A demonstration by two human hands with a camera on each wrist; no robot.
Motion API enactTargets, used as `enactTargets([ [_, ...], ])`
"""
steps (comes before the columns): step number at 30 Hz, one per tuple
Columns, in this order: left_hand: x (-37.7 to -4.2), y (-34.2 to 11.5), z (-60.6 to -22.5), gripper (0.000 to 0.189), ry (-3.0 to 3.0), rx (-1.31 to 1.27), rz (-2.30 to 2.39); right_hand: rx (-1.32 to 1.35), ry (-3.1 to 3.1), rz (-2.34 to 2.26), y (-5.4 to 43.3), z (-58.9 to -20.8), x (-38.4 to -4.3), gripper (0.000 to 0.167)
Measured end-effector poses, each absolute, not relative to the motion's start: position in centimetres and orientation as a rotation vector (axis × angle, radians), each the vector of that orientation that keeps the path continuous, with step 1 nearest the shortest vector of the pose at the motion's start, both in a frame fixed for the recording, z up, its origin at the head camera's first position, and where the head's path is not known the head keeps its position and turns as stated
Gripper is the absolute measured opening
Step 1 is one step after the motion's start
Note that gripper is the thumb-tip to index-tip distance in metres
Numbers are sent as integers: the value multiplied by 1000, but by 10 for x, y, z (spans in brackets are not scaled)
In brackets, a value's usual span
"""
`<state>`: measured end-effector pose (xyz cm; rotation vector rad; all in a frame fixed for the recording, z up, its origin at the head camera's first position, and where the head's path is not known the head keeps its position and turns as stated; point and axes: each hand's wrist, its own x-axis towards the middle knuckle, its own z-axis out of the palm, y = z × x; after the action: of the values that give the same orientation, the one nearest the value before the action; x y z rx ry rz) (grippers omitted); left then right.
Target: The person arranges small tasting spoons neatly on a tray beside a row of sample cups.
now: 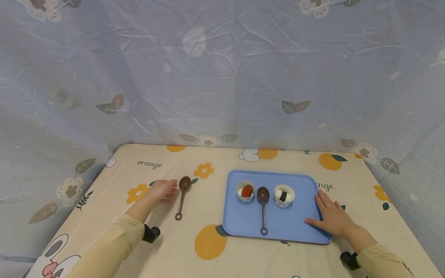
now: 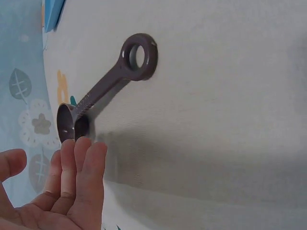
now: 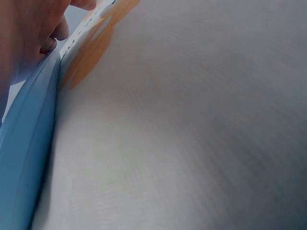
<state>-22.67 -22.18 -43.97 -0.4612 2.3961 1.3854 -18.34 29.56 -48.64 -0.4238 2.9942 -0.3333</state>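
In the head view a brown spoon (image 1: 182, 197) with a deep bowl and a ring-ended handle lies on the patterned cloth, left of a blue tray (image 1: 240, 227). My left hand (image 1: 165, 190) is beside its bowl, fingers extended and holding nothing. The left wrist view shows the fingertips (image 2: 82, 148) right by the bowl of that spoon (image 2: 103, 88). At the tray's right edge, my right hand (image 1: 332, 216) rests with spread fingers, its thumb over the tray. Much of this hand is cut off in the right wrist view, against the tray's side (image 3: 29, 143).
On the tray lies a second brown spoon (image 1: 263, 208), between two small paper cups. The left cup (image 1: 241, 197) holds a red-orange topped sushi piece (image 1: 247, 190); the right cup (image 1: 282, 202) holds a white piece with a black band (image 1: 283, 196). A hanging cloth (image 1: 222, 77) rises behind the table.
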Motion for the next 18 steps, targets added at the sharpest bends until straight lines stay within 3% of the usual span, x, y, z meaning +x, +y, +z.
enactTargets([
  [18,-230,-215,-452,44,2377,-542,1302,-431,3011,-316,295,-486,-182,101],
])
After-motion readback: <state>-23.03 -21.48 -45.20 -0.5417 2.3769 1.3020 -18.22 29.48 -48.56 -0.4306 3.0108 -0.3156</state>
